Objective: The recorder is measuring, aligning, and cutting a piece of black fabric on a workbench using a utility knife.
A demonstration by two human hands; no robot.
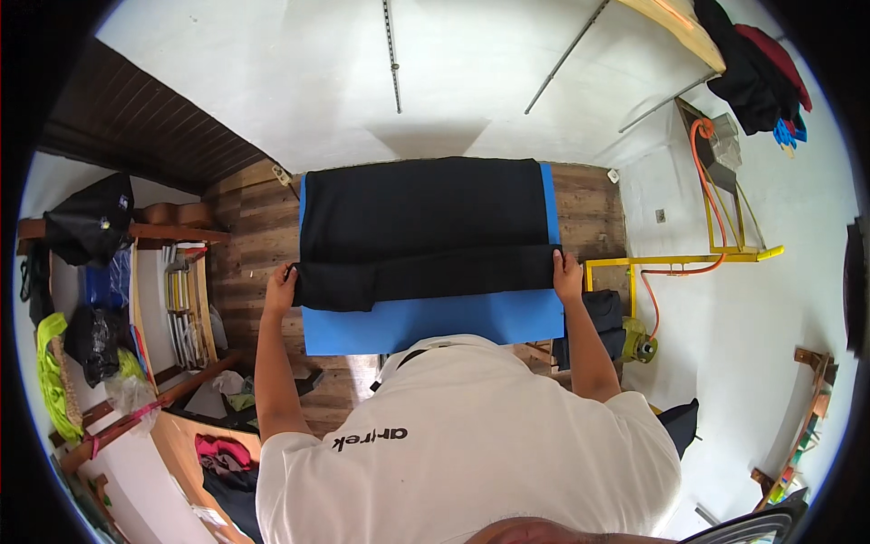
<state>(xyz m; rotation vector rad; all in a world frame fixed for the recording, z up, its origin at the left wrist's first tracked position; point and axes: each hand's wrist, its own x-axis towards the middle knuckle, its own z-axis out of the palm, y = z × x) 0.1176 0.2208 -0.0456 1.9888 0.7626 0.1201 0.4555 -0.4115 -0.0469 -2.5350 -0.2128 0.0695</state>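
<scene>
A wide piece of black fabric (421,208) lies across a blue table top (417,334), its near part folded over into a long band. At the left end of that band, my left hand (282,288) is closed on the fabric edge, thumb on top. My right hand (567,276) pinches the opposite end at the right side of the table. Near the left end, the folded layer hangs a little lower than the rest. The fingers under the cloth are partly hidden on both sides. Blue surface shows along the near side and in narrow strips at the sides.
Left of the table are shelves (181,234) with bags and folded items. On the right stand a yellow metal frame (671,260) with an orange hose, a green machine (640,345) and dark folded cloth (594,326). A white wall (317,100) rises behind the table.
</scene>
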